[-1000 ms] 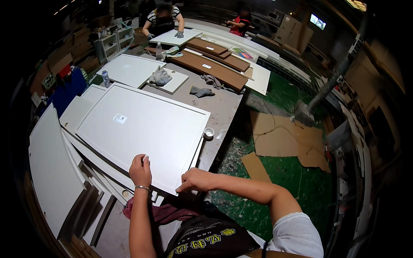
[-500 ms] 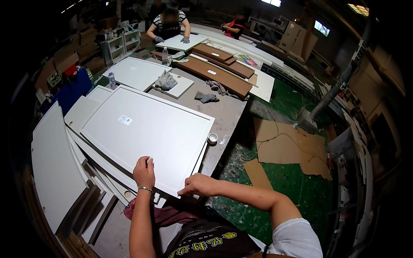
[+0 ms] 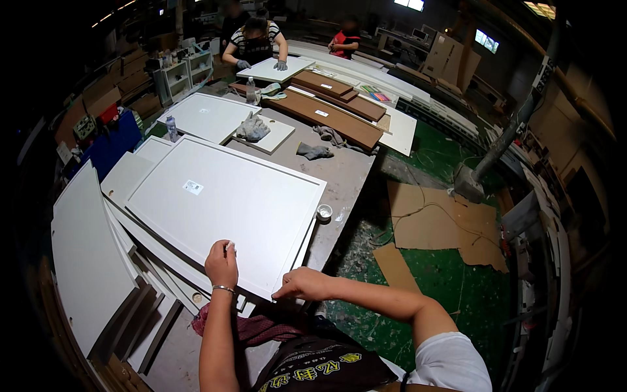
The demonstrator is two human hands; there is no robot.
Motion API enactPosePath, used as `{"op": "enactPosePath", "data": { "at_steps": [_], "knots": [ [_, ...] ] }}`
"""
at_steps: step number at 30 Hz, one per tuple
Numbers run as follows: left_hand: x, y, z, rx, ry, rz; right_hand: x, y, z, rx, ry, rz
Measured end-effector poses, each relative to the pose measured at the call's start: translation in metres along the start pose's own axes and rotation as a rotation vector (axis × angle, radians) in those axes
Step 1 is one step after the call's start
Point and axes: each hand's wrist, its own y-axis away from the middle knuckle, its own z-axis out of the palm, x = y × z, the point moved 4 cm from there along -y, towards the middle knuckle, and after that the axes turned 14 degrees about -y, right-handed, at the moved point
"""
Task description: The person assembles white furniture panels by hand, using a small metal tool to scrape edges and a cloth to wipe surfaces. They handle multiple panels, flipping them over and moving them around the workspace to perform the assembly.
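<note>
A large white cabinet panel (image 3: pixel 228 196) with a raised edge and a small label lies in front of me. My left hand (image 3: pixel 222 264) is closed over the panel's near part, with a small white lump (image 3: pixel 230 246) showing at its fingertips. At the panel's near right corner, my right hand (image 3: pixel 304 285) touches the edge with a fingertip. Its fingers are curled together, and whatever may be between them is hidden. A small round tub (image 3: pixel 324 212) with white contents sits beside the panel's right edge. Below my hands lies a dark red patterned cloth (image 3: pixel 261 326).
More white panels (image 3: pixel 91 255) lean and overlap at left. Farther along the table are grey gloves (image 3: pixel 315 151), a bottle (image 3: pixel 171 127) and brown boards (image 3: pixel 333 117). A gloved co-worker (image 3: pixel 258 49) handles a white panel at the far end. Cardboard (image 3: pixel 428 215) covers some green floor.
The view has shifted slightly. Both my hands stay at nearly the same places on the panel. The co-worker at the far end has bent lower over their panel.
</note>
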Motion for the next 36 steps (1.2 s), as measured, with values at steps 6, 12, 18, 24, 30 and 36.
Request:
{"op": "enactPosePath", "data": {
  "at_steps": [6,12,18,24,30,36],
  "knots": [
    [-0.001,0.000,0.002,-0.028,0.006,-0.002,-0.003,0.006,0.001,0.003,-0.038,-0.008],
    [-0.002,0.001,0.001,-0.036,0.001,-0.010,-0.020,0.013,0.003,0.052,-0.325,0.086],
    [-0.001,0.002,0.003,-0.014,0.011,0.008,-0.033,0.024,0.020,0.129,-0.612,0.189],
    [-0.007,0.000,0.007,-0.034,-0.001,0.003,-0.024,0.047,0.022,0.651,-1.233,0.144],
    [-0.009,0.001,0.008,-0.010,-0.017,0.020,-0.024,0.100,-0.056,1.178,-2.044,-0.159],
    [-0.004,0.001,0.005,0.047,-0.042,0.059,-0.051,0.118,-0.075,1.104,-2.082,-0.381]
  ]
}}
